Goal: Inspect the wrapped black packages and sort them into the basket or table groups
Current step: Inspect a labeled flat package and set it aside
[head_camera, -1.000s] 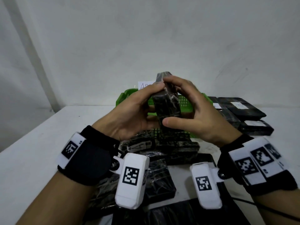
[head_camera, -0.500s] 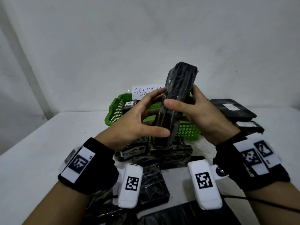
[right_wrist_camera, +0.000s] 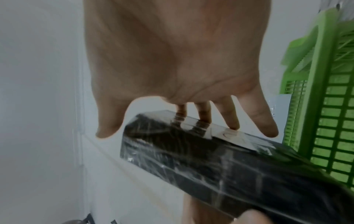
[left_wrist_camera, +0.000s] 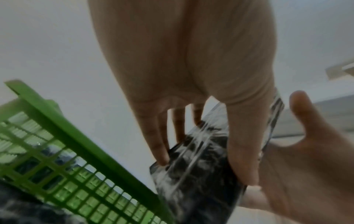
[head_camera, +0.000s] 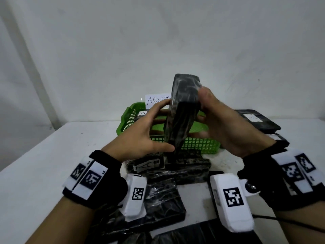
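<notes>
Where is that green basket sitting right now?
In the head view the green basket sits mid-table against the wall, behind the wrapped black package held up by both hands, with a handwritten paper sign just behind it.

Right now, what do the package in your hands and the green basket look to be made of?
Held package: a rigid-looking black block wrapped in clear, glossy film; the wrinkles and white glare streaks suggest plastic wrap, and what is inside cannot be told. Green basket: looks like moulded plastic, semi-matte, with an open lattice wall and a solid rim.

package (head_camera: pixel 181 117): black, white-streaked wrap | basket (head_camera: pixel 200 144): green | table (head_camera: pixel 44 155): white
</notes>
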Demonstrator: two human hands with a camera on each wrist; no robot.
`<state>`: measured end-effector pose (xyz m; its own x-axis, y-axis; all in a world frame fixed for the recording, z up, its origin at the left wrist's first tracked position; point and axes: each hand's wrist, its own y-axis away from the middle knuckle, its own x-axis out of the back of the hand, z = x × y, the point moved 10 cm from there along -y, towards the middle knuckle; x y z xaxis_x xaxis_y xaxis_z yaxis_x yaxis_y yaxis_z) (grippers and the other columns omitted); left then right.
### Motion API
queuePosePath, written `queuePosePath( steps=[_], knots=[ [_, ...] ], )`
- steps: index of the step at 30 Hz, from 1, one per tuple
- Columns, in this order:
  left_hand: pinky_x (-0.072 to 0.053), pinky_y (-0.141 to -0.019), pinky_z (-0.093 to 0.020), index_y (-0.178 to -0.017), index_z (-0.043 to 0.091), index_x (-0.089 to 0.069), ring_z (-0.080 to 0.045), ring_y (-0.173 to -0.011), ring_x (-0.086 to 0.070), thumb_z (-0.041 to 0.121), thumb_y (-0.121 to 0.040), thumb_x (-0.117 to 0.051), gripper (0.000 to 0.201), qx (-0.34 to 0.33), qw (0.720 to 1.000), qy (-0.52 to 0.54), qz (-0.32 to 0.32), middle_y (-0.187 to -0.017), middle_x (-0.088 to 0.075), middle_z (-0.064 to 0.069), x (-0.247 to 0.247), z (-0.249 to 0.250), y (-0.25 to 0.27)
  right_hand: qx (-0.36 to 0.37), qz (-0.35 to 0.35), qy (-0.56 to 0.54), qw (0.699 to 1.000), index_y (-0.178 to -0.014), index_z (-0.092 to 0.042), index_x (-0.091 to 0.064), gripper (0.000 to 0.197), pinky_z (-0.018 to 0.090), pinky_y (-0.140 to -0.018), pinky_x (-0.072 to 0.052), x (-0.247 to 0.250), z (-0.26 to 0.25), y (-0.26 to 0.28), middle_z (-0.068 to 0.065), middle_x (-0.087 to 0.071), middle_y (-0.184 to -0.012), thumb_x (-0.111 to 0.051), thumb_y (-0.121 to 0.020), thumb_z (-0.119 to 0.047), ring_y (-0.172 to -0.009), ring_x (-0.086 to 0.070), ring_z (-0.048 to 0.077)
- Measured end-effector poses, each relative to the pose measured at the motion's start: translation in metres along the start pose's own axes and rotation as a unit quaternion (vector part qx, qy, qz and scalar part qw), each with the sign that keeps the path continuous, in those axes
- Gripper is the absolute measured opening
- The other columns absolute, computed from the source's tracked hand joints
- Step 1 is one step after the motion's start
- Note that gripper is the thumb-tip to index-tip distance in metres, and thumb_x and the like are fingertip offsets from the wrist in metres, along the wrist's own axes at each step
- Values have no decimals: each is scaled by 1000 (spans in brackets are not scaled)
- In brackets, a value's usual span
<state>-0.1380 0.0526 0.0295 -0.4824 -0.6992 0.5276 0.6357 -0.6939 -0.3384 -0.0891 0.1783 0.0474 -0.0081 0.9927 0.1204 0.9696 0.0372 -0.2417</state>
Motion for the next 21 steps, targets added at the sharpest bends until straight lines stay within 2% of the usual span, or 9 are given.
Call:
queuePosePath(
  steps=[3,6,8,11,13,16,18,20,21],
  knots=[
    [-45,-109,-30,-152,40,-25,-4,-137,-44,4,-72,-87,108,-31,998,-43,21,-146,-45,10,8,4,-1,10,4,-45,999,-131,-29,-57,53,60,-94,-54,-2,-7,4,-8,-70,-123,-59,-83,-53,-120,-64,17],
    [-41,-114,-32,-157,34,-21,-3,-142,-37,4,-74,-85,109,-55,996,-68,33,-152,-40,9,11,9,-3,44,32,-74,996,-125,-22,-60,44,58,-86,-59,0,-13,4,2,-72,-115,-62,-82,-33,-116,-67,27],
    [-43,-112,-30,-157,34,-22,1,-141,-37,5,-75,-84,106,-53,996,-55,42,-153,-38,12,13,9,-2,63,53,-75,994,-121,-21,-63,41,61,-85,-58,1,-16,3,6,-71,-116,-65,-81,-27,-112,-69,30],
    [-48,-107,-30,-155,36,-26,-3,-140,-40,4,-75,-84,103,-52,997,-38,45,-152,-41,13,15,6,-1,85,62,-69,992,-118,-19,-64,40,61,-82,-59,0,-16,2,3,-72,-112,-71,-79,-23,-102,-73,27],
    [-50,-104,-27,-155,36,-28,-3,-139,-41,1,-75,-83,103,-55,997,-36,51,-151,-42,13,18,6,0,101,57,-67,991,-117,-18,-64,40,56,-80,-61,-2,-17,2,5,-71,-114,-73,-78,-21,-100,-73,26],
    [-50,-97,-19,-154,35,-30,1,-138,-42,-1,-78,-80,97,-80,993,-36,79,-152,-41,14,26,16,2,149,36,-63,986,-118,-18,-61,44,42,-77,-60,-4,-26,4,4,-67,-116,-78,-78,-19,-101,-72,22],
    [-49,-96,-16,-154,39,-29,3,-139,-38,5,-83,-78,92,-99,989,-57,94,-154,-36,16,30,25,3,196,44,-15,979,-122,-22,-59,49,43,-87,-58,-3,-36,8,-3,-66,-120,-78,-78,-24,-110,-68,19],
    [-49,-101,-22,-155,42,-26,1,-140,-39,13,-88,-73,87,-102,988,-70,91,-156,-32,19,31,29,5,236,50,59,969,-127,-23,-56,52,48,-105,-50,-6,-42,11,-9,-63,-128,-79,-80,-26,-122,-62,16],
    [-50,-102,-26,-155,42,-25,-2,-138,-44,9,-90,-68,84,-94,991,-51,78,-157,-32,19,29,27,4,243,48,83,965,-129,-22,-55,54,48,-110,-47,-7,-42,10,-9,-60,-133,-80,-81,-25,-126,-60,16]
  ],
)
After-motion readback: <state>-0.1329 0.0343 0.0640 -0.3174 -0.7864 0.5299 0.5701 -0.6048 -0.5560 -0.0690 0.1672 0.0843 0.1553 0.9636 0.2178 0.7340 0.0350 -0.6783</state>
